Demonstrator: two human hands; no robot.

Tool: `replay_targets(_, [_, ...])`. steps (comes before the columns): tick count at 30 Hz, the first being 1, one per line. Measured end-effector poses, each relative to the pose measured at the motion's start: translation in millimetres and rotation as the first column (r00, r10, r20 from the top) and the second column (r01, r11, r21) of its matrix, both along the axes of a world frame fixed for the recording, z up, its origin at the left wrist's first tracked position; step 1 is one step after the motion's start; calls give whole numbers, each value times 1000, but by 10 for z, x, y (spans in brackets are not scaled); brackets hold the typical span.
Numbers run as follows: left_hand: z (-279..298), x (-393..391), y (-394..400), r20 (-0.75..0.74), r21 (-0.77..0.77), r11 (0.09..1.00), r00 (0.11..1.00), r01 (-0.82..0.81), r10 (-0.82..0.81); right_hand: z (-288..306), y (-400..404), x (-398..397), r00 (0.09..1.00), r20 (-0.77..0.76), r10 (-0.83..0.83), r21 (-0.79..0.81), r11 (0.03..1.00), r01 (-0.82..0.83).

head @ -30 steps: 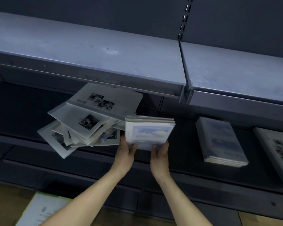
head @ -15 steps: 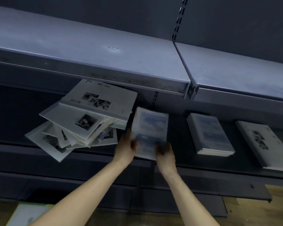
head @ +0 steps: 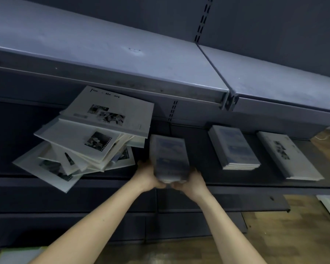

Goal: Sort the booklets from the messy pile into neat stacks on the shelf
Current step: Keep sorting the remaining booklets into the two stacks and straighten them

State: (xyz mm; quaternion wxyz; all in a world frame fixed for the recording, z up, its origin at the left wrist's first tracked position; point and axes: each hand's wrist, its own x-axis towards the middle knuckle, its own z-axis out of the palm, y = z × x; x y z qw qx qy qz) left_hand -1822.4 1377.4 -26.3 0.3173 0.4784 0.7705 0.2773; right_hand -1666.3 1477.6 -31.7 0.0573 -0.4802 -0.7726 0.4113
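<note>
Two forearms reach up from the bottom of the view, and we grip a small bundle of blue booklets (head: 169, 159) at its near end: our left hand (head: 147, 177) curls round the near left corner, our right hand (head: 191, 181) round the near right one. The bundle sits blurred over the dark lower shelf (head: 198, 149), just right of the messy pile (head: 88, 141); we cannot tell whether it rests there. Further right lie a neat blue stack (head: 233, 147) and a white stack (head: 288, 156).
</note>
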Motion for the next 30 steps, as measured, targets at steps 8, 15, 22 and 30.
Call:
replay_targets(8, [-70, -14, -20, -115, -9, 991, 985, -130, 128, 59, 52, -58, 994, 105, 36, -29, 999, -33])
replay_targets(15, [-3, 155, 34, -112, 109, 973, 970, -204, 216, 24, 176, 64, 994, 62, 95, 142, 985, -103])
replay_targets(22, [169, 632, 454, -57, 221, 935, 953, -278, 297, 215, 724, 497, 990, -43, 133, 170, 978, -124])
replay_targets(30, [305, 1315, 1118, -111, 210, 926, 933, -314, 342, 391, 1422, 1144, 976, -138, 171, 188, 972, -144])
